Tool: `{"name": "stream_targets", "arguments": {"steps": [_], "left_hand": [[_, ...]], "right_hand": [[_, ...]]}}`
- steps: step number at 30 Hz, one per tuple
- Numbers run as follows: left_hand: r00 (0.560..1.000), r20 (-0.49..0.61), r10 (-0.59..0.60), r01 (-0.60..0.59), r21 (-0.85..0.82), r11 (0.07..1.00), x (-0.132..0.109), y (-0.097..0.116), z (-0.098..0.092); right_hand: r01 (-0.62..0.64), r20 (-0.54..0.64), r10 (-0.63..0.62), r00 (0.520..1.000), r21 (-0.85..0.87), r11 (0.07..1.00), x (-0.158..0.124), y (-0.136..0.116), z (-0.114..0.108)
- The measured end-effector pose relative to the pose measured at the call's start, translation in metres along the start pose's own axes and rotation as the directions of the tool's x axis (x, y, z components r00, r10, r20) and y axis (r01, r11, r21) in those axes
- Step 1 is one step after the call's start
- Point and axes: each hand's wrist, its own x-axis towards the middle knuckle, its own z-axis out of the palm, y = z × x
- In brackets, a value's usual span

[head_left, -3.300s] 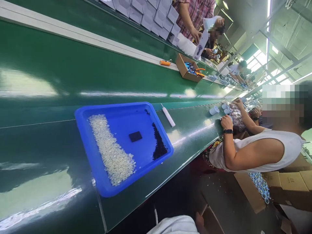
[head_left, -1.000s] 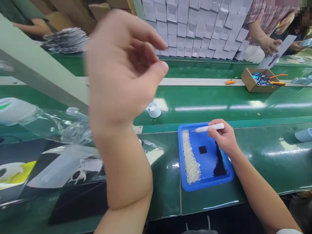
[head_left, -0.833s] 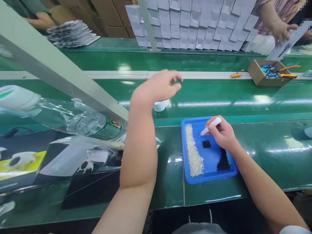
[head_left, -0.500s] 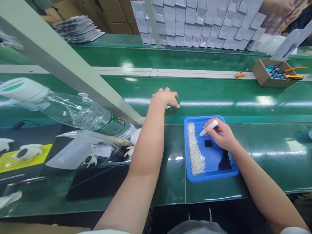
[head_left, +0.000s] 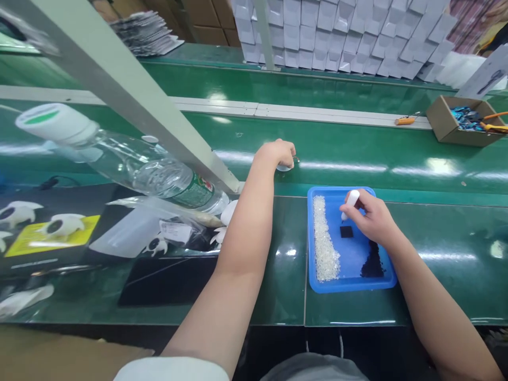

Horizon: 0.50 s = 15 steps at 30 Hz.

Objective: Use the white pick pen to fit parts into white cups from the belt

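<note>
Because the left hand (head_left: 280, 153) covers most of the small pale cup-like part (head_left: 284, 168) on the green table (head_left: 341, 143), I cannot tell if its curled fingers grip it. The right hand (head_left: 372, 214) pinches a white pen-shaped tool (head_left: 351, 200) over the blue tray (head_left: 349, 286), its tip hard to see near the black square (head_left: 346, 232).

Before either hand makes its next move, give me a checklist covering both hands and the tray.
1. White tool held in the right hand: ok.
2. Tool's tip touching the black square: cannot tell.
3. Left hand gripping the pale piece beneath it: cannot tell, the hand covers most of it.
4. Blue tray resting on the green bench: ok.
5. White pile and black pile apart: ok.
</note>
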Motion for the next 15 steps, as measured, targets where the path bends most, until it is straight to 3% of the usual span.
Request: {"name": "stream_targets", "arguments": {"steps": [2, 5, 6, 8, 12, 14, 15], "left_hand": [[0.995, -0.078, 0.061, -0.065, -0.049, 0.997, -0.010, -0.001, -0.008], [0.948, -0.273, 0.166, -0.213, -0.153, 0.965, -0.032, 0.003, -0.023], [0.906, -0.374, 0.197, -0.290, -0.210, 0.934, -0.040, 0.006, -0.028], [0.775, -0.583, 0.244, -0.489, -0.308, 0.816, -0.056, 0.012, -0.034], [0.504, -0.828, 0.244, -0.819, -0.369, 0.440, -0.075, 0.017, -0.037], [0.413, -0.895, 0.168, -0.887, -0.353, 0.298, -0.081, 0.019, -0.037], [0.397, -0.910, 0.118, -0.898, -0.358, 0.256, -0.085, 0.020, -0.038]], "right_hand": [[0.024, -0.109, -0.019, 0.994, 0.038, 0.999, 0.001, 0.005, -0.002], [0.046, -0.361, -0.014, 0.932, 0.081, 0.996, 0.002, 0.016, -0.003], [0.040, -0.412, -0.003, 0.911, 0.082, 0.996, 0.002, 0.019, -0.003], [0.012, -0.448, 0.022, 0.894, 0.074, 0.997, 0.004, 0.024, -0.003], [-0.047, -0.407, 0.082, 0.910, 0.096, 0.994, 0.006, 0.029, -0.002], [-0.053, -0.400, 0.091, 0.912, 0.104, 0.993, 0.006, 0.029, -0.002], [-0.054, -0.395, 0.091, 0.914, 0.104, 0.993, 0.006, 0.029, -0.001]]}}
